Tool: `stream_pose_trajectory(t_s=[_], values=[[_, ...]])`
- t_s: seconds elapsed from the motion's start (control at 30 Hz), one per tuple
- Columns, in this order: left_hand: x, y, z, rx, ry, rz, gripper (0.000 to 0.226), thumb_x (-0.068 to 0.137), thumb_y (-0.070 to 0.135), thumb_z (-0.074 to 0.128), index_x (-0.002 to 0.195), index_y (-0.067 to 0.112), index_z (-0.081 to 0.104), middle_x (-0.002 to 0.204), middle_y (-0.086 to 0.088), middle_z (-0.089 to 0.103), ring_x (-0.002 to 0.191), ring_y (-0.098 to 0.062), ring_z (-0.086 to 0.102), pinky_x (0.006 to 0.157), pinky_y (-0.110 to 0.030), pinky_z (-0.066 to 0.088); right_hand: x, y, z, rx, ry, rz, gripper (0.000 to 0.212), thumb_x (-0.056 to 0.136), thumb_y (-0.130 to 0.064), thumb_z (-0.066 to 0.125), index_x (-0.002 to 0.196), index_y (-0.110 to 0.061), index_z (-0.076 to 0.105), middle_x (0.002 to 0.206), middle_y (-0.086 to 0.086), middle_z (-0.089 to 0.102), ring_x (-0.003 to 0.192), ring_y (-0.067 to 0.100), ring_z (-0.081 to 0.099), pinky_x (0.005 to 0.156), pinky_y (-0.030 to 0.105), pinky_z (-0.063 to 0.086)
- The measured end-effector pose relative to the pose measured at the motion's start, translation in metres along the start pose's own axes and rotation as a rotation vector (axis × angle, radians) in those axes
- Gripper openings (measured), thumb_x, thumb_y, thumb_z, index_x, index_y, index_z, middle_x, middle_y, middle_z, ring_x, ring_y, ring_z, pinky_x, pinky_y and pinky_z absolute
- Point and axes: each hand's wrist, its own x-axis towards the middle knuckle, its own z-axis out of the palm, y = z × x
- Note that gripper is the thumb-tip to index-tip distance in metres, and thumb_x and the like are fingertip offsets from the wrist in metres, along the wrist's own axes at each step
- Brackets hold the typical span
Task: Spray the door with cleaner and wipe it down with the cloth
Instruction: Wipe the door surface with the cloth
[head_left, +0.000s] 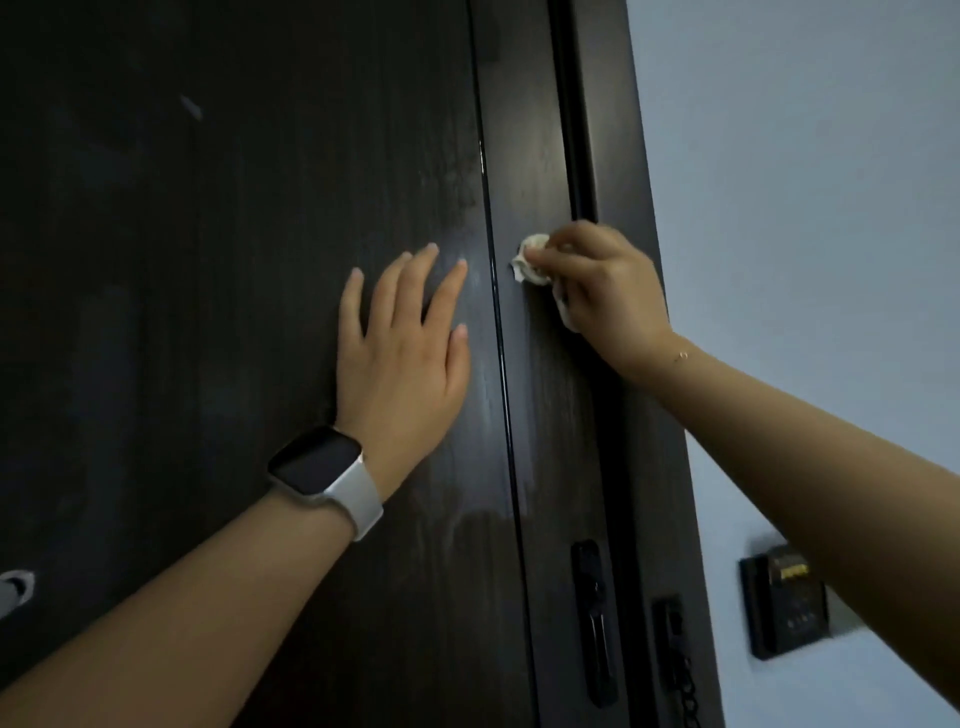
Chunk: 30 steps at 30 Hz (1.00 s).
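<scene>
The right hand (602, 283) pinches a small wadded white cloth (532, 260) between curled fingers and thumb and presses it against the dark door (234, 260), on the narrow vertical strip to the right of a thin glossy groove (498, 312) that runs down the panel. The left hand (402, 353) lies flat on the main panel just left of that groove, fingers straight and slightly spread, holding nothing; it appears to brace the door. The cloth sits at about mid-height in the view, above the dark lock plate (595, 618) and near the door's closing edge. Pale hazy streaks and a faint sheen on the wood around and below the left hand suggest that cleaner has been applied and partly spread, so the spraying step is probably done, at least here; no spray bottle is in view. Wiping appears to be under way, with the streaked area left of the groove and the lower part of the strip seemingly yet to be cleared. Outward from the door: a dark frame (623, 156), a chain latch (680, 670), a pale wall (805, 182) and a dark wall panel (784, 603). The left wrist bears a smartwatch (322, 467) with a white band, the right a thin bracelet (683, 356). No brand, label or writing can be read; marks on the wall panel are too blurred.
</scene>
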Motion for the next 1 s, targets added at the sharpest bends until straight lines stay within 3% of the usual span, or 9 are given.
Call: stream_pose_trajectory(t_s=[0.17,0.3,0.4,0.53,0.63,0.73,0.87,1.0], values=[[0.075,-0.028,0.007,0.035,0.016,-0.016,0.052,0.097,0.032,0.033,0.145,0.015,0.042,0.153,-0.010,0.036,0.141,-0.028,0.032,0.116,-0.048,0.024,0.087,0.039,0.019,-0.065,0.063,0.045,0.031,0.083,-0.004,0.054,0.102,-0.008,0.077,0.095,0.012,0.067,0.083,0.036,0.064,0.062,0.040,0.056],[0.080,-0.032,0.012,0.080,0.038,-0.010,0.051,0.099,0.032,0.030,0.145,0.016,0.043,0.153,-0.010,0.038,0.142,-0.026,0.033,0.116,-0.047,0.025,0.121,0.051,0.026,-0.037,0.084,0.095,0.028,0.084,-0.004,0.053,0.101,-0.006,0.076,0.094,0.013,0.065,0.084,0.038,0.064,0.066,0.043,0.055],[0.078,-0.032,0.013,0.075,0.050,-0.009,0.050,0.099,0.033,0.030,0.145,0.017,0.043,0.153,-0.009,0.038,0.142,-0.025,0.033,0.117,-0.046,0.024,0.105,0.043,0.027,0.045,0.078,0.161,0.028,0.087,-0.006,0.055,0.106,-0.010,0.075,0.100,0.012,0.062,0.093,0.034,0.061,0.077,0.040,0.053],[0.078,-0.032,0.014,0.088,0.058,-0.011,0.050,0.099,0.033,0.030,0.145,0.017,0.043,0.152,-0.010,0.039,0.141,-0.026,0.034,0.117,-0.046,0.025,0.030,0.020,0.007,0.086,-0.079,0.004,0.036,0.096,-0.021,0.053,0.128,-0.012,0.065,0.119,0.011,0.057,0.108,0.027,0.054,0.088,0.030,0.044],[0.077,-0.032,0.015,0.085,0.056,-0.009,0.051,0.099,0.033,0.030,0.145,0.016,0.044,0.151,-0.009,0.040,0.141,-0.026,0.034,0.117,-0.046,0.024,0.004,0.021,0.004,0.091,-0.092,-0.045,0.036,0.092,-0.009,0.055,0.126,-0.010,0.066,0.120,0.012,0.057,0.109,0.027,0.054,0.090,0.029,0.043],[0.077,-0.032,0.016,0.089,0.053,-0.008,0.051,0.099,0.033,0.029,0.145,0.017,0.044,0.151,-0.009,0.040,0.141,-0.025,0.034,0.117,-0.046,0.024,0.043,0.032,0.015,0.079,-0.057,-0.010,0.038,0.087,-0.002,0.055,0.121,-0.010,0.070,0.116,0.014,0.059,0.106,0.029,0.058,0.089,0.028,0.044],[0.077,-0.034,0.017,0.082,0.072,-0.003,0.051,0.098,0.033,0.030,0.144,0.017,0.045,0.151,-0.009,0.041,0.141,-0.025,0.035,0.116,-0.047,0.027,0.130,0.067,0.032,0.079,0.033,0.089,0.031,0.088,-0.004,0.055,0.114,-0.005,0.073,0.107,0.017,0.061,0.097,0.029,0.062,0.083,0.016,0.038],[0.078,-0.033,0.020,0.072,0.094,0.008,0.051,0.097,0.033,0.030,0.143,0.017,0.047,0.150,-0.009,0.043,0.140,-0.025,0.038,0.114,-0.048,0.030,0.200,0.093,0.047,0.013,0.090,0.192,0.025,0.093,-0.006,0.057,0.112,-0.002,0.072,0.109,0.019,0.058,0.099,0.023,0.056,0.077,0.017,0.031]])
